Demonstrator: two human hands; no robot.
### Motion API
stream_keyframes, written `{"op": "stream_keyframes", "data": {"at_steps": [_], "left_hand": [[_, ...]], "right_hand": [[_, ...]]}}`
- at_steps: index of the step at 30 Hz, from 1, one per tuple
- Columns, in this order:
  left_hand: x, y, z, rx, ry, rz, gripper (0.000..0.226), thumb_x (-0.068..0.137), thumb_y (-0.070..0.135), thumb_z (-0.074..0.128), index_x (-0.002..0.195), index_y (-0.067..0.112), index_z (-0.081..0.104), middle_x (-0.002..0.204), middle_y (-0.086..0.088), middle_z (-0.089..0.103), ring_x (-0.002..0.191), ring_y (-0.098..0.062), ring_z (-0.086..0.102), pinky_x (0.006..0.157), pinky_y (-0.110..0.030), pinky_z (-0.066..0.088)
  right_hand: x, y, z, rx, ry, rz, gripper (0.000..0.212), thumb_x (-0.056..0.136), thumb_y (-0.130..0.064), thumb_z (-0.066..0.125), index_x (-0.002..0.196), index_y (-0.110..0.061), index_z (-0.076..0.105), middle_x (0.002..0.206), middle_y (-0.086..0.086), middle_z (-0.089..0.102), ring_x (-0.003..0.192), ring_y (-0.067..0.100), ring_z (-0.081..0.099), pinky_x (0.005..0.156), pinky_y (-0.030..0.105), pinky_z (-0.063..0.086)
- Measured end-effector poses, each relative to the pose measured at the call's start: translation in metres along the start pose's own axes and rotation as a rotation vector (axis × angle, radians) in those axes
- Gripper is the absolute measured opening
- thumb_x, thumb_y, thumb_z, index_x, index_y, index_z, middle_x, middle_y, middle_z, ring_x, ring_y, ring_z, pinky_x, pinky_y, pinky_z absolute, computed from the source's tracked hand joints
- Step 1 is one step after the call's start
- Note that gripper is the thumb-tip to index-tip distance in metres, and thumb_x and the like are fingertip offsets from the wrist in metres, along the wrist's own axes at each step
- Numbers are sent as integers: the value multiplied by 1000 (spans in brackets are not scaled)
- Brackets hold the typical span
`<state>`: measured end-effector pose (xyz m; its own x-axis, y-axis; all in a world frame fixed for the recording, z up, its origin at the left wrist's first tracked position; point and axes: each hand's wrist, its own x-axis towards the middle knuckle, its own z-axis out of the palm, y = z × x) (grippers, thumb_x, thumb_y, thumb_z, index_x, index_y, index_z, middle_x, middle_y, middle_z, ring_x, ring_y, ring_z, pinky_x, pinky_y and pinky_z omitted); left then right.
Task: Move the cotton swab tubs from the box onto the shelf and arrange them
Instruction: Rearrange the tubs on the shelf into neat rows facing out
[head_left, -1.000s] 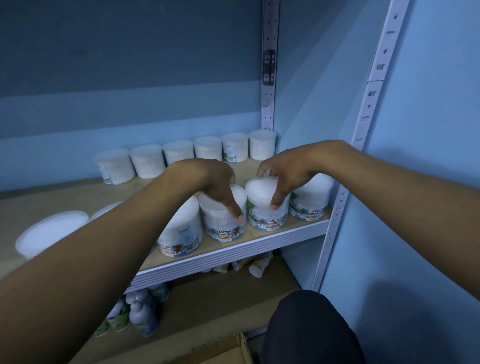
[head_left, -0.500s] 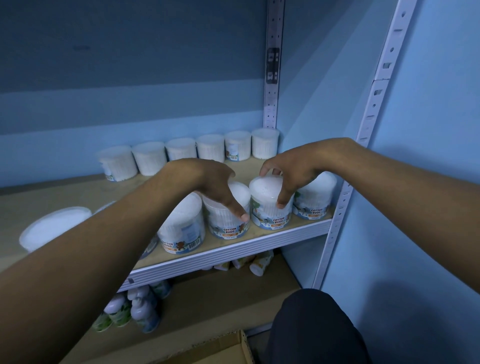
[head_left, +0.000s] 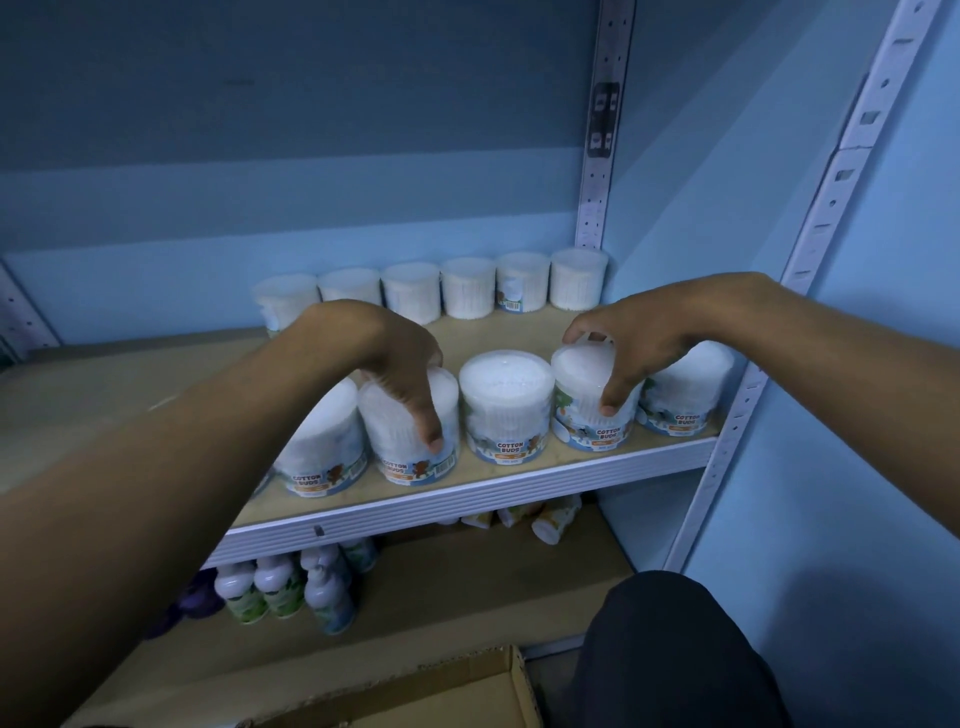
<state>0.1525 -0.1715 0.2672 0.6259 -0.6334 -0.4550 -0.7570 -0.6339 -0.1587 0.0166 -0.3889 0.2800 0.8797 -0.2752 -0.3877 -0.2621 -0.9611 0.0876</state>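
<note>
Several white cotton swab tubs stand in a front row on the wooden shelf (head_left: 467, 493). My left hand (head_left: 395, 374) grips the top of the second tub from the left (head_left: 400, 452), thumb down its front. Around the lid of another tub (head_left: 587, 421), two places to the right, my right hand (head_left: 639, 348) is closed. One tub (head_left: 506, 405) stands untouched between them. Another tub (head_left: 685, 400) sits at the far right, and one (head_left: 322, 452) is at the left beside my forearm. A back row of tubs (head_left: 467, 286) lines the wall. The cardboard box (head_left: 415, 696) lies below.
White slotted uprights (head_left: 727, 441) frame the shelf's right end against a blue wall. The lower shelf holds small bottles (head_left: 291, 587) and tipped-over cups (head_left: 550, 519). My dark-clad knee (head_left: 675, 649) is at the bottom right.
My left hand has shifted one tub to the left, leaving an uncovered tub between my hands. My right hand stays on its tub.
</note>
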Motion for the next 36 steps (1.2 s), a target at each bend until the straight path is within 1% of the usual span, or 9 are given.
{"op": "stream_keyframes", "data": {"at_steps": [3,7,9,12,14,16,22,29,36], "left_hand": [[-1,2,1,-42,5,-39,115,24,85,76,121,26,59,112,4,65,97,-22,66,89,-38,57],[-4,6,0,-61,8,-84,110,38,85,74,123,17,59,112,0,65,97,-24,66,89,-40,56],[-6,6,0,-47,15,-94,117,43,88,71,134,17,54,127,-1,61,110,-26,61,97,-42,51],[-14,0,0,-47,13,-98,140,38,94,64,153,21,30,155,3,39,139,-25,41,113,-45,36],[-21,-11,-2,-85,8,-90,148,32,96,64,156,29,19,161,7,29,146,-22,32,118,-47,28],[-30,-26,-2,-95,3,-94,150,29,94,67,156,34,17,161,9,28,147,-22,30,118,-48,27],[-60,-65,10,-48,27,-108,119,57,73,79,155,31,25,156,8,36,142,-20,37,117,-39,29],[-75,-99,32,-140,60,-100,110,60,66,82,152,36,29,152,13,42,137,-18,42,113,-41,35],[-76,-103,46,-190,166,-49,94,63,69,78,144,36,42,142,13,50,125,-15,51,99,-31,42]], "right_hand": [[-1,-1,0,-3,-4,7,100,62,-57,87,146,-41,34,143,-5,49,124,20,51,107,39,43],[-2,-2,-1,-21,-11,18,103,62,-59,87,147,-40,33,145,-4,48,126,19,50,108,39,42],[-4,-5,-4,-30,-18,26,110,60,-62,86,151,-38,28,153,-4,41,134,20,45,111,38,39],[-9,-21,-16,-13,22,-12,117,59,-68,83,155,-37,22,159,-6,32,142,20,38,114,38,34],[-12,-39,-25,-1,64,-66,113,63,-68,81,155,-37,23,160,-7,32,141,19,39,113,35,34],[-11,-61,-32,-3,94,-125,110,64,-70,78,154,-37,24,159,-8,33,140,18,41,112,36,35],[6,-124,-36,15,90,-246,113,59,-74,77,153,-39,25,157,-10,36,137,18,45,111,39,38],[22,-160,-28,-19,89,-288,107,62,-74,76,152,-37,30,153,-11,41,135,18,46,109,38,39],[32,-170,-22,-71,101,-270,96,64,-69,79,145,-34,40,146,-7,47,127,20,50,106,41,43]]}}
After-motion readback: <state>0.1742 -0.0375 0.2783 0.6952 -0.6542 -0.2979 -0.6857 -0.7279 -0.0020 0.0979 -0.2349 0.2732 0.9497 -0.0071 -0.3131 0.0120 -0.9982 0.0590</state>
